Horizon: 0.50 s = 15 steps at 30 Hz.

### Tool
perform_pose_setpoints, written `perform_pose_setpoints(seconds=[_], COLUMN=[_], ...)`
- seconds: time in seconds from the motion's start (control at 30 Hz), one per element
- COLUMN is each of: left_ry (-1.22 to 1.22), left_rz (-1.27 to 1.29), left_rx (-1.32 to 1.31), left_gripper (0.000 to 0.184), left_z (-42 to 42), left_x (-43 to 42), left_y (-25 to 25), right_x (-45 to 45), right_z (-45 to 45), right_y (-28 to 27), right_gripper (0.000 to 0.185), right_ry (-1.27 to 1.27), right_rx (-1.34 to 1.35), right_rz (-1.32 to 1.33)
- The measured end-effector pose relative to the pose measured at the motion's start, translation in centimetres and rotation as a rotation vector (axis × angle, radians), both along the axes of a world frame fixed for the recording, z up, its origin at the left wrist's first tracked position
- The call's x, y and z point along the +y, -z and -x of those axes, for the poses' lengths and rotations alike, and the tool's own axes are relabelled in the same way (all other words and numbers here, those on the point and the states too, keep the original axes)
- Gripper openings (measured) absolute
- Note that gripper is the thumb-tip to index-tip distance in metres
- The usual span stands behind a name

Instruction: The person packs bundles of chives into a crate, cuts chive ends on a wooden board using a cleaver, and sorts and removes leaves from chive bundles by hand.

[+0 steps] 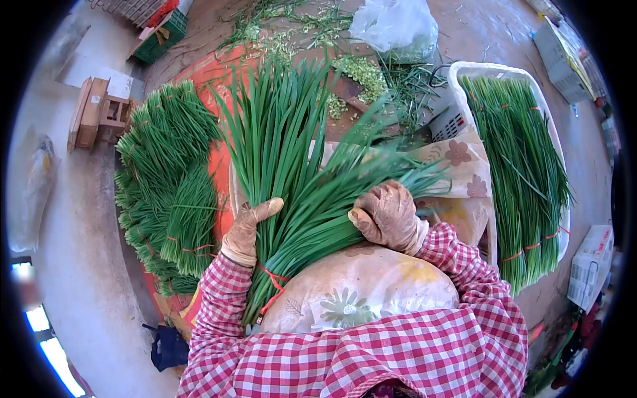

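Observation:
A bunch of garlic chives [282, 146] lies over my lap, tied near its lower end with a red band [272, 285]. My left hand [249, 232], in a stained glove, holds the bunch from the left, thumb across the leaves and fingers hidden beneath. My right hand [388, 215], also gloved, is closed on part of the leaves, which bend away to the right and blur at their tips. A flower-patterned apron [355, 302] covers my lap under the bunch.
Tied chive bundles [166, 179] are piled on a red sheet [215, 106] at left. A white crate [564, 199] of long bundles stands at right. Trimmings [361, 76] and a plastic bag [395, 26] lie ahead. A wooden stool [89, 113] is at far left.

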State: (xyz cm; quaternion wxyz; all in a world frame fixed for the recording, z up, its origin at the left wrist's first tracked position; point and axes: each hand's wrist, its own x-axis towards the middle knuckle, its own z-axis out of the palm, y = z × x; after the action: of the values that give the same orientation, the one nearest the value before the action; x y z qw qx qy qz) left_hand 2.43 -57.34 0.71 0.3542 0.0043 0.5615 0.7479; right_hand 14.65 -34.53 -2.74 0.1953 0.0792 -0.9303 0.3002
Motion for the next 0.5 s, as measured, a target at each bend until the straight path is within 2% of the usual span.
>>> perform_pose_setpoints(seconds=[0.07,0.1,0.17,0.3,0.4,0.5], left_ry=[-0.001,0.017,0.041,-0.018,-0.054,-0.004], left_rz=[-0.017,-0.033,-0.064,-0.165,0.080,0.093], left_rx=[-0.042,-0.069,-0.036,0.069,0.160,0.164], left_gripper=[0.075,0.077,0.079,0.076,0.077,0.090], left_z=[-0.5,-0.4,-0.7,-0.3,0.1,-0.2], left_x=[0.5,0.9,1.0,1.0,-0.9,-0.8], left_y=[-0.5,-0.6,-0.1,1.3,4.3,4.0], right_x=[-0.2,-0.2,-0.3,0.1,0.3,0.8], right_z=[-0.7,-0.8,-0.6,-0.7,-0.5,-0.3], right_y=[1.3,1.7,1.7,3.7,3.7,2.5], right_gripper=[0.027,0.027,0.033,0.028,0.024,0.022], right_ry=[-0.019,-0.010,0.063,0.084,0.044,0.056], right_rx=[-0.150,-0.157,-0.045,-0.063,-0.112,-0.067], right_rz=[0.179,0.179,0.089,-0.011,0.022,0.044])
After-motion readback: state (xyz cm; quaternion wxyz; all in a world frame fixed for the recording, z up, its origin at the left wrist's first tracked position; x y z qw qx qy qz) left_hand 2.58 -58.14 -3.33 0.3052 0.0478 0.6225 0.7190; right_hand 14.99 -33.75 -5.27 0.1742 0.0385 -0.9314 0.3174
